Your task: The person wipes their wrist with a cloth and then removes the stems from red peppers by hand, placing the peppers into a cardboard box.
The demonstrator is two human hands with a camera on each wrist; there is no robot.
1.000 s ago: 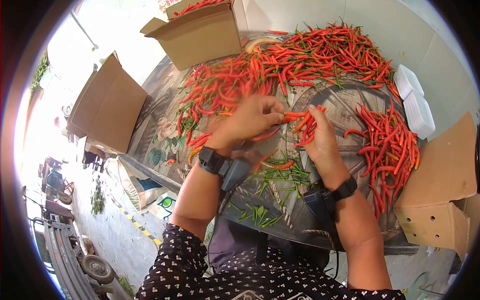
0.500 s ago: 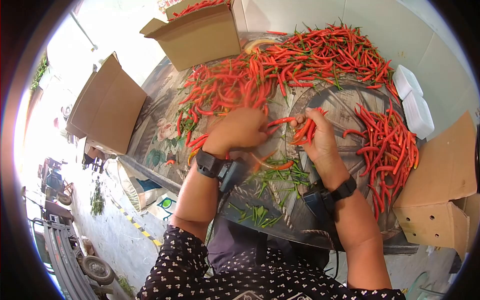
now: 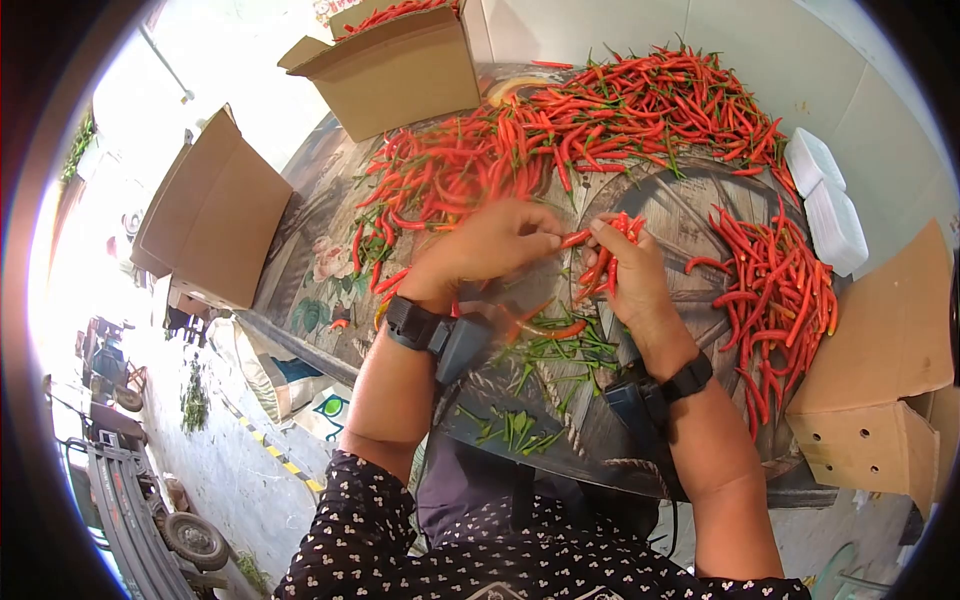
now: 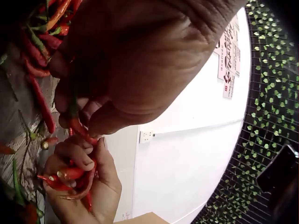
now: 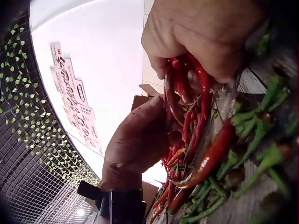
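My left hand [image 3: 500, 240] pinches the stem end of a red chili pepper [image 3: 576, 239] between thumb and fingers. In the left wrist view a green stem [image 4: 74, 108] shows under those fingers. My right hand [image 3: 640, 285] grips a small bunch of red chilies [image 3: 597, 273], with its thumb and fingertips at the other end of the pinched chili. Cut-looking stemless ends show on the bunch in the left wrist view. Below the hands lie loose green stems [image 3: 570, 352] and an orange-red chili [image 3: 553, 329] on the table.
A large heap of stemmed chilies [image 3: 660, 110] spreads across the back. At right lies a smaller pile of chilies [image 3: 785, 290], beside white foam trays [image 3: 836, 225] and an open carton [image 3: 880, 360]. Two more cartons, one full of chilies [image 3: 405, 80], stand at left and back.
My left hand dipped down and left half a second ago, then rose back beside the right hand. The right hand stays nearly in place with its bunch, its thumb shifting over it.
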